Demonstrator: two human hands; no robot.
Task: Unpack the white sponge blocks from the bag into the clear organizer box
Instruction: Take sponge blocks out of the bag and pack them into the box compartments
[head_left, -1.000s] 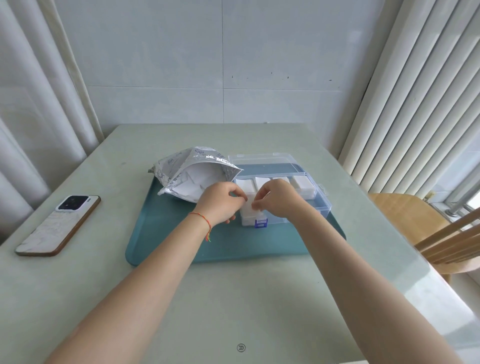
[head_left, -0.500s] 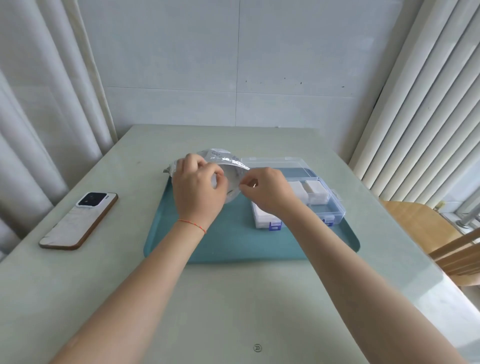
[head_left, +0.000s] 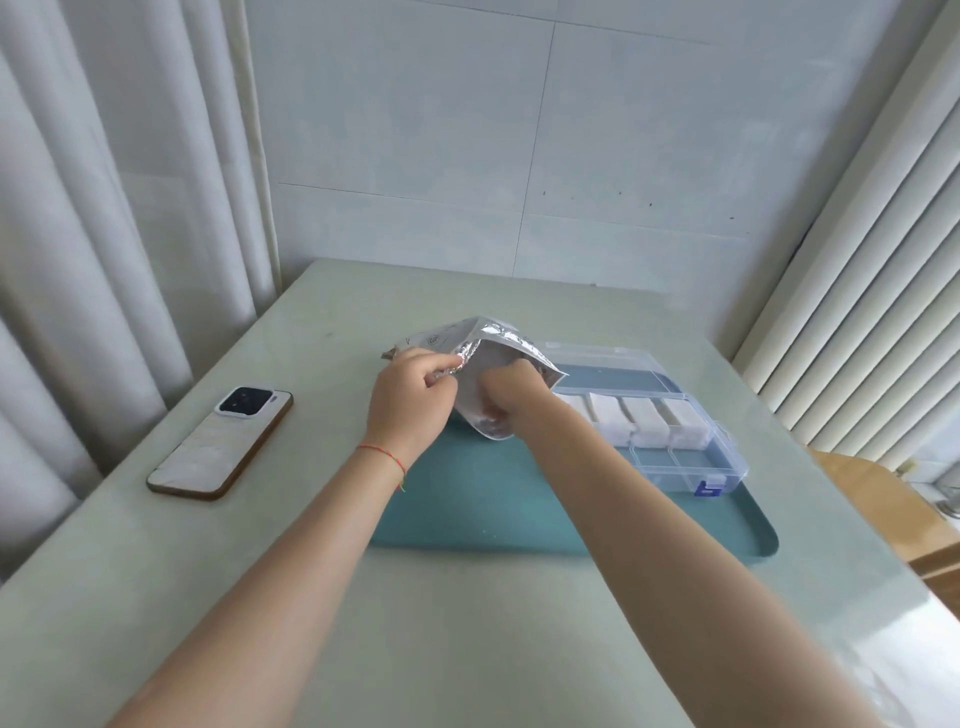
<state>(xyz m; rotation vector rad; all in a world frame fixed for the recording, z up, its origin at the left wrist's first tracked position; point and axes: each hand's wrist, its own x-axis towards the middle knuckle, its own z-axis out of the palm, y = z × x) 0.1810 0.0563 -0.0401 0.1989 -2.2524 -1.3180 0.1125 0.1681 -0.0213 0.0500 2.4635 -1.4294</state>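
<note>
The left hand (head_left: 410, 400) pinches the foil bag (head_left: 488, 358) at its mouth rim; the right hand (head_left: 511, 387) reaches inside, grip hidden. Sponge blocks (head_left: 641, 421) beside it fill the clear organizer box (head_left: 691, 467). They are probably light and squashy; pinch each gently across its sides.

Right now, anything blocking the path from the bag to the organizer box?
Nothing visible. The silver foil bag sits directly beside the open clear plastic organizer box on the teal tray, with white sponge blocks already filling its back row.
</note>
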